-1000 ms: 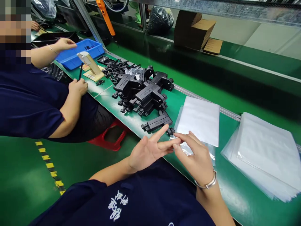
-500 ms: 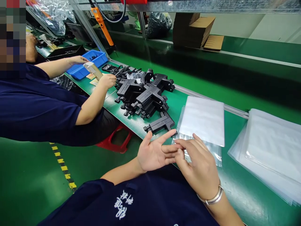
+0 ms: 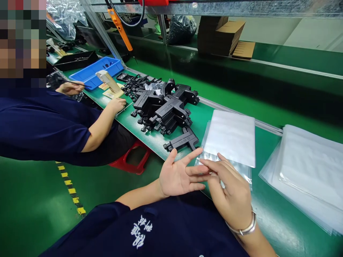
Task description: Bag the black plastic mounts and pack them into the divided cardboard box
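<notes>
Bag stack (image 3: 227, 137): flat on the bench (image 3: 270, 217), at 1 o'clock from the hands, white sheet on top, clear film fanned out beneath at the near edge. No shift is seen across the last second.

Left hand (image 3: 178, 176): palm up, released, nothing held. It has opened wider than half a second ago, with the thumb now lifted clear of the fingers.

Right hand (image 3: 232, 194): back up, fingers extended, tips laid on the left middle and ring fingers, just over the stack's near clear corner. The contact is kept from the earlier frames and the hand has only slid slightly. Whether any film is pinched between the two hands cannot be told.

Judgement: no bag is raised off the stack yet and no part is picked up, so there is no visible progress in this second.

Single part (image 3: 182, 141): at 12 o'clock, just beside the stack's left edge, untouched and unmoved. Pile (image 3: 164, 105) of black parts: at 11 o'clock, unchanged.

Second stack (image 3: 313, 167): at 3 o'clock, apart from the first, untouched.

Co-worker's hand (image 3: 116, 104): at 10 o'clock, drawn back from the pile to the bench edge below the jig (image 3: 108, 80). The blue tray (image 3: 91, 69) behind it is unchanged.
</notes>
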Motion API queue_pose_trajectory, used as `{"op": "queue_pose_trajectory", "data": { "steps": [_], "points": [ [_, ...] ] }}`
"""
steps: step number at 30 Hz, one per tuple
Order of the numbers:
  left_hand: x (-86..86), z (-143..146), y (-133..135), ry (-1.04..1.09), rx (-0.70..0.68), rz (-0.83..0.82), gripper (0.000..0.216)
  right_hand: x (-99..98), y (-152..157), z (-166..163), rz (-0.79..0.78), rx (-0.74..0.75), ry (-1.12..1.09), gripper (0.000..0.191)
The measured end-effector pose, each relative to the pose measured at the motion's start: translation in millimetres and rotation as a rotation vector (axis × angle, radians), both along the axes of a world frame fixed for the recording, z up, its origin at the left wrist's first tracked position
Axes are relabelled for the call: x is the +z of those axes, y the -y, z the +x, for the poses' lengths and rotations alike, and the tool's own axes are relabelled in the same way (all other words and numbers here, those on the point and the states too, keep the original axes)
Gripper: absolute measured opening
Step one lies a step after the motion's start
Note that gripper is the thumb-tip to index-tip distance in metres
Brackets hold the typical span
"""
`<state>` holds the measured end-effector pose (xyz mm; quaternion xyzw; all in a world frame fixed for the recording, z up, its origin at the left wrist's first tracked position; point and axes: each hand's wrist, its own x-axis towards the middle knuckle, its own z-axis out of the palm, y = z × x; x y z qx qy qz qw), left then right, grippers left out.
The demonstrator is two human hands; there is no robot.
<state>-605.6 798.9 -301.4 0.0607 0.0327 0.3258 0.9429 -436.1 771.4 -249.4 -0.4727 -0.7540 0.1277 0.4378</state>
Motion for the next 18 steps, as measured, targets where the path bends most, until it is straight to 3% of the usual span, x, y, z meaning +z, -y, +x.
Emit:
{"op": "queue_pose_trajectory", "data": {
  "steps": [6, 18],
  "points": [
    [-1.7, 3, 3, 0.071, 0.033, -0.117, 0.075, -1.3, -7, 2, -0.090, -0.142, -0.145, 0.026],
    [-5.9, 1, 6, 0.080, 0.024, -0.178, 0.078, -11.5, -16, -4, -0.102, -0.098, -0.108, 0.020]
  ]
}}
